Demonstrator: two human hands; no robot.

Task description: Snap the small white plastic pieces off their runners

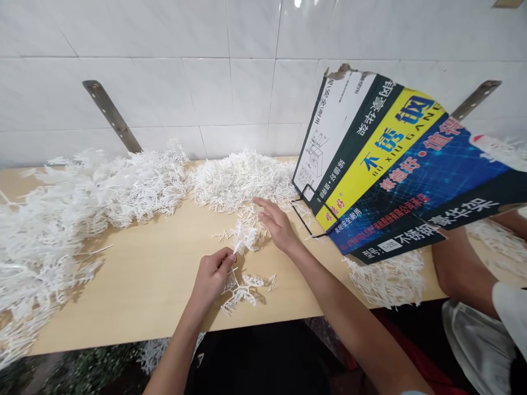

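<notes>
My left hand (216, 272) is closed in a pinch on the stem of a white branched plastic sprig (246, 237), just above the table. To its right my right hand (276, 222) reaches forward, empty, with fingers stretched out and apart, beside the sprig and near a heap of small white plastic pieces (242, 178). Below the sprig, close to my left hand, lies another white branched sprig (249, 288). A few loose white bits are scattered around the held sprig.
A big pile of white sprigs (94, 192) covers the table's left side. A printed cardboard panel (395, 159) leans at right, by a black wire stand (308, 219). Beyond it are more white pieces (387, 277) and another person's arm (463, 269). Metal brackets (111, 115) are on the tiled wall.
</notes>
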